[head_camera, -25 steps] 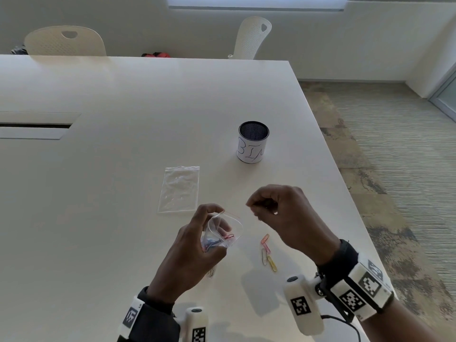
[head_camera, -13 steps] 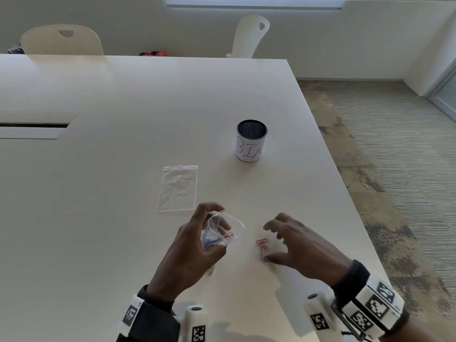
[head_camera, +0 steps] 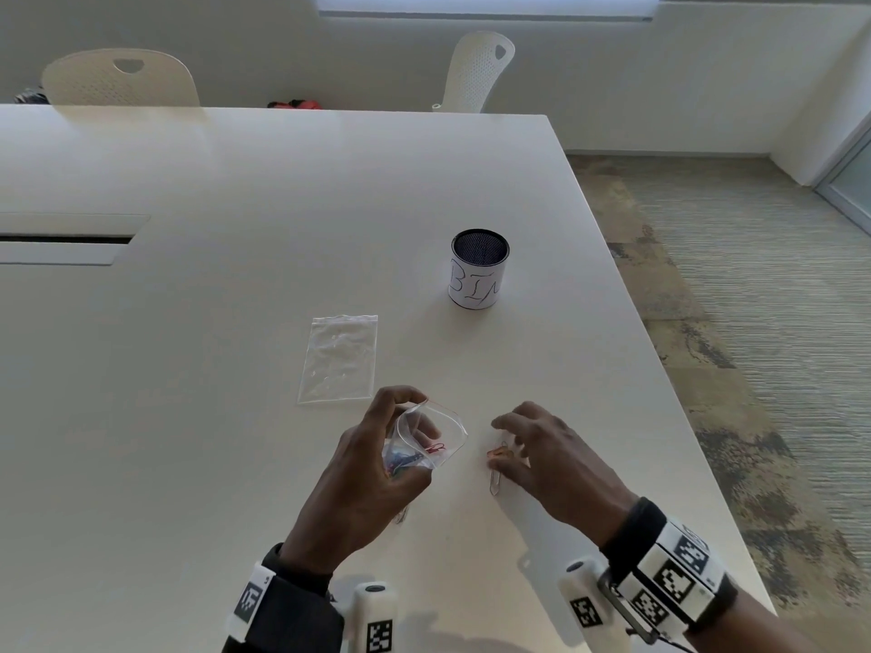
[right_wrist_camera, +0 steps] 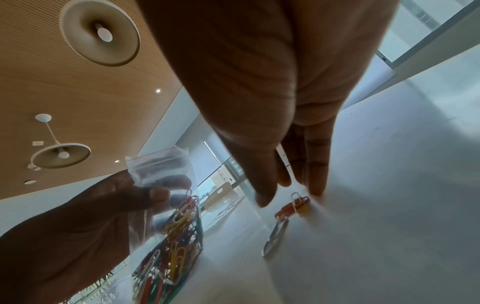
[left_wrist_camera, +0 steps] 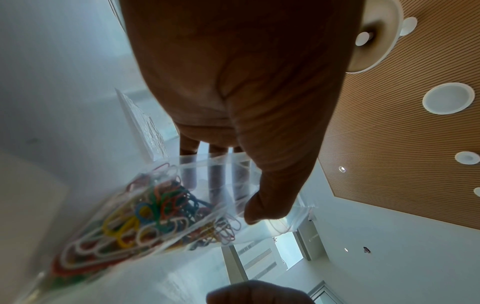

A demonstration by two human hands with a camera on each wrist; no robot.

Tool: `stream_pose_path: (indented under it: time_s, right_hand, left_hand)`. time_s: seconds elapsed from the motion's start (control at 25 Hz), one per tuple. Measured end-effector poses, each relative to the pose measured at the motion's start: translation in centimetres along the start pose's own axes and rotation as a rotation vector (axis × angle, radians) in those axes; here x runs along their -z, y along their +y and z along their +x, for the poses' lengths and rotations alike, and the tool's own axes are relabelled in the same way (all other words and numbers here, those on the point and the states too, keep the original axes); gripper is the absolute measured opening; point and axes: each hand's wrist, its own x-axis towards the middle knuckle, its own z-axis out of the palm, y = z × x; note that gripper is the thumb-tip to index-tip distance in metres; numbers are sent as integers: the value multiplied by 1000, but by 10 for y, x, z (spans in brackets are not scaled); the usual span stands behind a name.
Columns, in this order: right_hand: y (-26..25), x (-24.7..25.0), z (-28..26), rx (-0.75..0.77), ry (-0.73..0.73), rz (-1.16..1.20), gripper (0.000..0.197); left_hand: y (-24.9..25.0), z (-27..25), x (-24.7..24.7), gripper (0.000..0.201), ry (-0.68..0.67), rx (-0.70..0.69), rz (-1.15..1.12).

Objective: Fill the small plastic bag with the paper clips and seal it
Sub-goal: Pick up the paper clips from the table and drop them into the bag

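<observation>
My left hand (head_camera: 367,473) holds a small clear plastic bag (head_camera: 433,440) just above the white table, its red-lined mouth open toward the right. Many coloured paper clips (left_wrist_camera: 155,216) fill its lower part. To the right, a few loose clips (head_camera: 497,457) lie on the table: a red one, a yellow one and a longer silver one (head_camera: 495,483). My right hand (head_camera: 506,445) hovers low over them with thumb and fingers spread, and its fingertips (right_wrist_camera: 317,191) reach the table beside the clips (right_wrist_camera: 293,205). It holds nothing.
A second empty flat bag (head_camera: 339,360) lies further back on the left. A dark mesh cup with a white label (head_camera: 478,271) stands behind. The table's right edge (head_camera: 683,417) runs close to my right hand. A cable slot (head_camera: 66,238) is at the far left.
My right hand, earlier raised with fingers pinched near the bag's mouth, has dropped to the loose clips and spread its fingers. The left hand and bag have stayed put.
</observation>
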Motion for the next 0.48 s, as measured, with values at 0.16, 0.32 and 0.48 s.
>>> stream_pose_path:
  time_s: [0.16, 0.32, 0.48]
  right_hand:
    - [-7, -6, -5, 90, -43, -108, 17]
    - [-11, -13, -4, 91, -30, -125, 14]
    - [-9, -18, 1, 59, -15, -141, 15]
  left_hand:
    - [1, -1, 1, 63, 15, -1, 0]
    - [1, -1, 1, 64, 14, -2, 5]
    - [2, -2, 1, 62, 23, 1, -6]
